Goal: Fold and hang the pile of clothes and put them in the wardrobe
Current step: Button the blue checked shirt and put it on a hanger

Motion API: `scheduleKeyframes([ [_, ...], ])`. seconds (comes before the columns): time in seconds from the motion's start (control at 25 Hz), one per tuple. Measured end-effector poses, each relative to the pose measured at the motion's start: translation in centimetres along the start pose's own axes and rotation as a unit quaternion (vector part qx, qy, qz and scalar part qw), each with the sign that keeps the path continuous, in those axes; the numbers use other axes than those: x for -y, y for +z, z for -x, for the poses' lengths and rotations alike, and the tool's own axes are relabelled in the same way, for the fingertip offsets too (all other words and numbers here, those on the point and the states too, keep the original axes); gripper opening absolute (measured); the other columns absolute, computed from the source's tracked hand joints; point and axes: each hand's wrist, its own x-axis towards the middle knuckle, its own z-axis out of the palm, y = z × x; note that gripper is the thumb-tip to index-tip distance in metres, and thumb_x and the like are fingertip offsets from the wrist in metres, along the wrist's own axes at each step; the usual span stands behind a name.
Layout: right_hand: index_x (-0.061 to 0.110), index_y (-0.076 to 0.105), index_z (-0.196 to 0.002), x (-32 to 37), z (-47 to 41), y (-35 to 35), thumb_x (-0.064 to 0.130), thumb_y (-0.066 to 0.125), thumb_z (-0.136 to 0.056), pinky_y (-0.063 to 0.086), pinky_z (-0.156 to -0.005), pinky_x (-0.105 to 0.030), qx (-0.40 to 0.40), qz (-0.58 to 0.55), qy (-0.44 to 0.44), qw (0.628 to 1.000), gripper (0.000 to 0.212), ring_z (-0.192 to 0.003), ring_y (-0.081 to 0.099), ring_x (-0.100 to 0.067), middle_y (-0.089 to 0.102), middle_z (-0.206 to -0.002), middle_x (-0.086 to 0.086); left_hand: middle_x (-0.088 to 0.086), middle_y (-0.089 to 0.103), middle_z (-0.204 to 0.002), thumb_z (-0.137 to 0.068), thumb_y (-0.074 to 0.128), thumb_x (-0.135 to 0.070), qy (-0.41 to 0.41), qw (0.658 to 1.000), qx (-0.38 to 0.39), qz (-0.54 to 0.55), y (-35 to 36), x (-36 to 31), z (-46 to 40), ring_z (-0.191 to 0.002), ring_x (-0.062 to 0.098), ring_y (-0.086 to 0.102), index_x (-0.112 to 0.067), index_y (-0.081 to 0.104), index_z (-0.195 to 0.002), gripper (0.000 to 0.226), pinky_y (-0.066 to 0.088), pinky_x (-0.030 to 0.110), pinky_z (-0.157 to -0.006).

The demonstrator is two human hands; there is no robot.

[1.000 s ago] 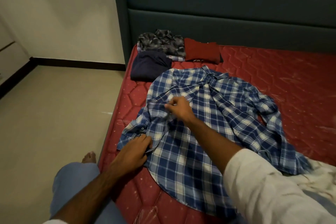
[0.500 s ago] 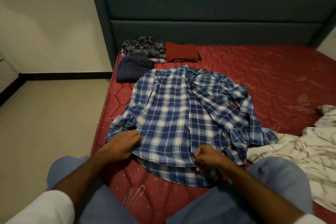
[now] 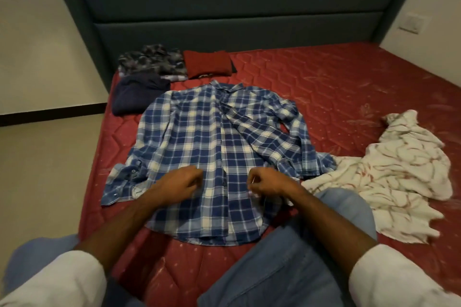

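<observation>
Lying on the red mattress (image 3: 324, 87) are five garments: one blue plaid shirt (image 3: 199, 137) spread flat, three folded pieces beyond its collar, one crumpled white cloth (image 3: 399, 172) beside it. Two hands are showing.

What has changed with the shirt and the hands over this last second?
The left hand left the cuff at the shirt's side and the right hand left its chest; both now sit near the middle of the plaid shirt, fingers curled. The shirt lies flatter. The folded clothes by the headboard stayed put.
</observation>
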Motion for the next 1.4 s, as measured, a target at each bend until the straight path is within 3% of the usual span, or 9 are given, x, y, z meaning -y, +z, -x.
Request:
scheduleKeyframes([
  [0.08, 0.015, 0.064, -0.111, -3.2, -1.3, -3.2, 0.016, 0.068, -0.093, 0.056, -0.081, -0.037, -0.135, -0.005, 0.047, 0.99, 0.019, -0.097, 0.067, -0.023, 0.068, -0.107, -0.005, -0.009, 0.054, -0.105, -0.094, 0.056, -0.014, 0.018, 0.999, -0.007, 0.041, 1.3, -2.7, -3.5, -0.087, 0.003, 0.05, -0.023, 0.06, -0.105, 0.015, 0.045, 0.026, -0.077],
  [0.36, 0.017, 0.043, -0.143, -10.6, -4.3, -9.0, 0.038, 0.067, -0.091, 0.035, -0.108, -0.051, -0.265, 0.151, 0.205, 0.93, 0.061, -0.133, 0.037, -0.035, 0.039, -0.147, -0.009, -0.005, 0.048, -0.138, -0.099, 0.052, -0.051, 0.007, 0.995, 0.043, -0.087, 5.5, -7.8, -10.5, -0.126, 0.017, 0.047, -0.029, 0.046, -0.138, 0.045, 0.031, 0.048, -0.111],
  [0.56, 0.007, 0.059, -0.117, -13.9, -3.2, -10.2, 0.022, 0.066, -0.09, 0.054, -0.086, -0.04, -0.27, 0.103, 0.221, 0.931, 0.032, -0.102, 0.066, -0.033, 0.066, -0.111, -0.014, -0.003, 0.048, -0.135, -0.102, 0.054, -0.039, 0.035, 0.986, 0.074, 0.148, 5.8, -9.9, -13.0, -0.119, 0.012, 0.053, -0.025, 0.047, -0.138, 0.04, 0.044, 0.038, -0.105],
  [0.72, 0.001, 0.061, -0.085, -16.4, -1.7, -12.6, 0.006, 0.049, -0.087, 0.057, -0.068, -0.048, -0.328, -0.182, 0.223, 0.9, 0.013, -0.075, 0.064, -0.031, 0.063, -0.078, -0.014, 0.002, 0.049, -0.132, -0.102, 0.054, -0.039, 0.048, 0.98, 0.071, 0.18, 6.8, -12.9, -14.6, -0.117, 0.014, 0.05, -0.019, 0.042, -0.144, 0.048, 0.046, 0.035, -0.104],
  [0.88, 0.003, 0.061, -0.085, -15.9, 3.3, -16.7, 0.002, 0.039, -0.085, 0.055, -0.062, -0.039, -0.342, -0.607, 0.17, 0.697, 0.022, -0.064, 0.06, -0.03, 0.06, -0.073, -0.011, 0.003, 0.044, -0.139, -0.1, 0.051, -0.052, 0.07, 0.99, 0.089, 0.083, 7.5, -14.2, -16.0, -0.113, 0.019, 0.055, -0.031, 0.029, -0.155, 0.063, 0.051, 0.036, -0.096],
  [1.08, 0.006, 0.06, -0.072, -13.2, 7.0, -18.1, 0.011, 0.048, -0.082, 0.055, -0.066, -0.033, -0.308, -0.672, 0.12, 0.663, 0.015, -0.061, 0.06, -0.025, 0.057, -0.072, -0.01, -0.001, 0.029, -0.16, -0.096, 0.044, -0.067, 0.078, 0.991, 0.105, -0.022, 7.8, -18.5, -17.7, -0.141, 0.026, 0.034, -0.039, 0.029, -0.155, 0.067, 0.032, 0.049, -0.114],
  [1.16, 0.009, 0.062, -0.055, -11.3, 7.7, -18.5, 0.011, 0.049, -0.086, 0.053, -0.058, -0.026, -0.302, -0.669, 0.098, 0.672, 0.034, -0.053, 0.059, -0.021, 0.058, -0.061, -0.007, -0.005, 0.027, -0.162, -0.096, 0.045, -0.067, 0.078, 0.988, 0.122, 0.058, 8.3, -20.4, -17.9, -0.145, 0.026, 0.027, -0.042, 0.028, -0.155, 0.066, 0.021, 0.057, -0.118],
  [1.28, 0.012, 0.067, -0.048, -7.6, 8.3, -18.2, 0.009, 0.044, -0.091, 0.05, -0.054, -0.024, -0.259, -0.665, 0.037, 0.7, 0.048, -0.047, 0.058, -0.019, 0.06, -0.052, -0.004, -0.012, 0.036, -0.152, -0.102, 0.053, -0.046, 0.054, 0.905, 0.161, 0.389, 8.1, -22.8, -17.3, -0.142, 0.015, 0.033, -0.034, 0.021, -0.158, 0.065, 0.028, 0.042, -0.117],
  [1.4, 0.003, 0.076, -0.102, -5.2, 7.0, -16.4, 0.011, 0.054, -0.078, 0.052, -0.059, -0.029, -0.179, -0.668, -0.026, 0.722, 0.033, -0.058, 0.06, -0.022, 0.064, -0.073, -0.01, 0.005, 0.053, -0.145, -0.102, 0.057, -0.036, -0.072, 0.749, 0.161, 0.639, 7.8, -24.9, -17.1, -0.134, 0.026, 0.052, -0.032, 0.031, -0.152, 0.057, 0.044, 0.029, -0.098],
])
